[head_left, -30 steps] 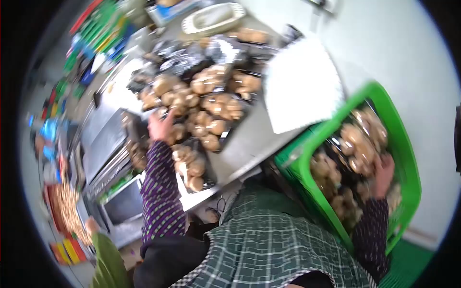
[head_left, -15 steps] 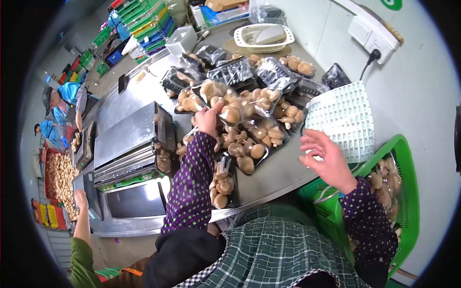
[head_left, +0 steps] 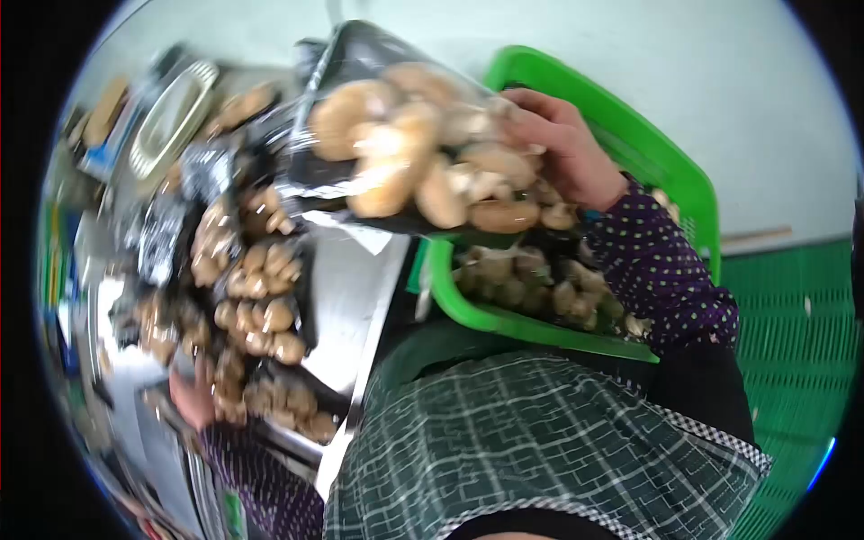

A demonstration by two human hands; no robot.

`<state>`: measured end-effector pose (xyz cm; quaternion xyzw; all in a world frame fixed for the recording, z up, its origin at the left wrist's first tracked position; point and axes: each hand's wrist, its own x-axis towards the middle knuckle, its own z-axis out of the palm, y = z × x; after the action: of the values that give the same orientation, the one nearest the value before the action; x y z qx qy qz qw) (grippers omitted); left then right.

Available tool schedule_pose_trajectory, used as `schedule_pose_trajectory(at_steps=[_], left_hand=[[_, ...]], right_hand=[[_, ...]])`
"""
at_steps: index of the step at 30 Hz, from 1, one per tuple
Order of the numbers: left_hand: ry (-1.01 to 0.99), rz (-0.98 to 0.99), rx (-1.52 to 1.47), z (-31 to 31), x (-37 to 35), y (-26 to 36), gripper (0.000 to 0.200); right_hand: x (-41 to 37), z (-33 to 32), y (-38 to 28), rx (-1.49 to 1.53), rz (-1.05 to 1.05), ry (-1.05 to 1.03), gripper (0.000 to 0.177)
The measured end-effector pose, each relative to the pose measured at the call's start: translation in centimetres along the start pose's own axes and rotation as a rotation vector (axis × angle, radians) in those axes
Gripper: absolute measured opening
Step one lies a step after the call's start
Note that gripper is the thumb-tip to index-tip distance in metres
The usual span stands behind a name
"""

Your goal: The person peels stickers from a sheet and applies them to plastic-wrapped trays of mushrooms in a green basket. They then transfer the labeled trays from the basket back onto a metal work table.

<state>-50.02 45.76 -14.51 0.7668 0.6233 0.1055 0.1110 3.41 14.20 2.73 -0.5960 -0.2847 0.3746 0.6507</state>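
Observation:
My right hand [head_left: 562,148] grips a wrapped black tray of brown mushrooms [head_left: 418,157], held up above the near rim of a green crate [head_left: 531,326]. More packed mushroom trays [head_left: 522,279] lie inside that crate. My left hand [head_left: 191,400] rests low at the left, on or beside a wrapped mushroom pack [head_left: 281,405] at the near end of the steel table [head_left: 346,279]. A row of several mushroom packs [head_left: 256,297] runs along the table. The picture is blurred, so the left hand's grip is unclear.
A white oval basket [head_left: 171,117] sits at the far end of the table among more dark packs. A pale wall [head_left: 738,99] stands behind the crate. Green matting [head_left: 796,306] covers the floor at the right.
My head has swung right and down. My right hand, empty and spread half a second ago, now holds a mushroom tray over the green crate. My left hand has dropped to the near packs.

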Motion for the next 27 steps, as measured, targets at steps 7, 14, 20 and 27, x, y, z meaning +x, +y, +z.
schedule_pose_trajectory(at_steps=[7, 14, 20, 27], left_hand=[[-0.165, -0.173, 0.074, 2.1, -0.1, -4.2, 0.062], [0.043, -0.201, 0.163, 1.2, -1.6, 1.0, 0.078], [0.302, -0.267, 0.468, -9.7, -1.4, 10.5, 0.078], [-0.329, 0.742, -0.968, -11.1, -6.8, 40.5, 0.032]], right_hand=[[-11.7, -12.6, 3.5, -0.236, 0.381, 0.271, 0.039], [-12.5, -8.5, 11.0, -0.672, 0.227, 0.294, 0.057], [-13.9, -7.6, 7.1, -1.263, 0.163, 0.220, 0.060], [-9.6, -4.3, 0.9, -0.446, -0.368, 0.123, 0.083]])
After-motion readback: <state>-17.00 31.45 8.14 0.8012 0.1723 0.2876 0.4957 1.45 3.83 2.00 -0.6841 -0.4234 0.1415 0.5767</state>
